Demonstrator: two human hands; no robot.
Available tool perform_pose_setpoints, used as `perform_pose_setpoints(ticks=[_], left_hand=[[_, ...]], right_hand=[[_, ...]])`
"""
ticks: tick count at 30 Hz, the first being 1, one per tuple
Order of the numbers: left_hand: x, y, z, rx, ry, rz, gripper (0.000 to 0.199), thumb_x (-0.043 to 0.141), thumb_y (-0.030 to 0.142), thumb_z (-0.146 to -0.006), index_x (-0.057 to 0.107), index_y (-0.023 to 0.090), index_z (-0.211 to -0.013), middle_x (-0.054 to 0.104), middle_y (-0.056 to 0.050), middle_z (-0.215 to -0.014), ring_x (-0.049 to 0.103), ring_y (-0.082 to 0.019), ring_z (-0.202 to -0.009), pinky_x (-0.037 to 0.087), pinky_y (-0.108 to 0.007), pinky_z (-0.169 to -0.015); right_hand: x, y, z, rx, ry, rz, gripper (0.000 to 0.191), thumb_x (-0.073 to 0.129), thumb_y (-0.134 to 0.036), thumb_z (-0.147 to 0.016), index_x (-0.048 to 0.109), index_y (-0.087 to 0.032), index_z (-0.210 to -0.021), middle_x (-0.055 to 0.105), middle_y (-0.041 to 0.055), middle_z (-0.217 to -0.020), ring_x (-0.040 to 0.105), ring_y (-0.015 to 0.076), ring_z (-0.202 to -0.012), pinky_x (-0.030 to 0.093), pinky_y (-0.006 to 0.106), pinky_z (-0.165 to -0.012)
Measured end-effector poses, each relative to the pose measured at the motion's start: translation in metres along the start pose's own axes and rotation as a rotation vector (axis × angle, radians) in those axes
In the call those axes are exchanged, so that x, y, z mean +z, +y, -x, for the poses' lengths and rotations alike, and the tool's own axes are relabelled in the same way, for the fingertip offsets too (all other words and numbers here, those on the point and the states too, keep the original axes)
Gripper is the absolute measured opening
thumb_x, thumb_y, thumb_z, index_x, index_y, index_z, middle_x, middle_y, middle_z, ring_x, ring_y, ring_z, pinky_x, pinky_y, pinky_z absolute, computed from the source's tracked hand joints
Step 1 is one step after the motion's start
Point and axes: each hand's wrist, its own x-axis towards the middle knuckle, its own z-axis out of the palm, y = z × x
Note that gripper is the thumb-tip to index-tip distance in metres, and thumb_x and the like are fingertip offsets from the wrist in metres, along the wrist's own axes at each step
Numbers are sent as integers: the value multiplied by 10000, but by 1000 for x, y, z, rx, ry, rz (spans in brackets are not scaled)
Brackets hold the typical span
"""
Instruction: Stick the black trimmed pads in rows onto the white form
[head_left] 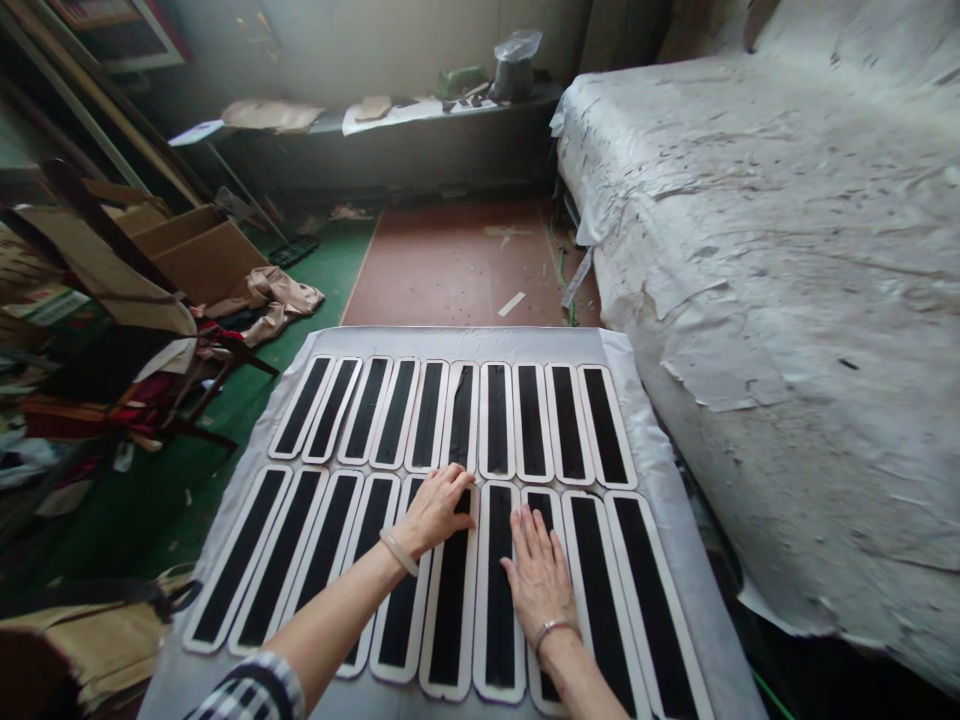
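A single camera, worn on the person's head, is facing forward and down from close above the near part of the bench (660, 470), whose near edge is lying below the frame. It is looking onto the backs of the left hand (436, 508) and right hand (541, 578) over the bench, and is reaching beyond the bench's far edge to the wall (390, 50).

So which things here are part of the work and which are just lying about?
In use, it seems:
white-rimmed black strips
left hand and right hand on them
grey sheet beneath

Lying about, it seems:
cardboard box
chair
crumpled cloth on the floor
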Motion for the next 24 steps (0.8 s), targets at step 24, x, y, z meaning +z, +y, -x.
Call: perform_pose_setpoints(ticks=[24], left_hand=[[61,28,56,66,138,-260,693,479,431,-928,131,235,-1494,137,-65,-1572,157,-271,-1426,269,-462,-1131]], right_hand=[[8,0,-1,-21,28,-65,569,295,-348,-923,151,-205,-1454,45,-12,-1543,36,224,-1441,79,467,-1169]])
